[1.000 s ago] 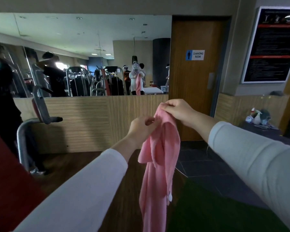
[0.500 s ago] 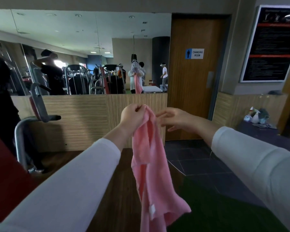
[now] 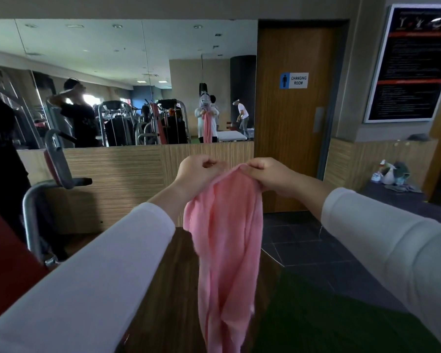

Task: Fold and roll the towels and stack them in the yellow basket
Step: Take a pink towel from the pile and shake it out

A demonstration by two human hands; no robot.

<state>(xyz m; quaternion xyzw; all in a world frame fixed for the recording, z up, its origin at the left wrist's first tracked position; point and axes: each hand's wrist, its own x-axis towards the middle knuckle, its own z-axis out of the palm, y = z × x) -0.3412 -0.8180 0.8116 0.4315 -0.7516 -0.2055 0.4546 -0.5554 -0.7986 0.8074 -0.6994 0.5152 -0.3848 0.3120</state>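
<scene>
A pink towel hangs in front of me at chest height, bunched and drooping down past the bottom of the view. My left hand pinches its top edge on the left. My right hand grips the same top edge on the right, a short gap from the other hand. Both arms wear white sleeves. The yellow basket is out of view.
A grey metal gym machine frame stands at the left beside a low wooden wall with a mirror above. A wooden changing-room door is ahead. Dark floor tiles and green turf lie to the right. A dark ledge holds small items.
My right hand let go of the towel half a second ago and has taken the top edge again. The hands now hold it side by side, spreading the top edge.
</scene>
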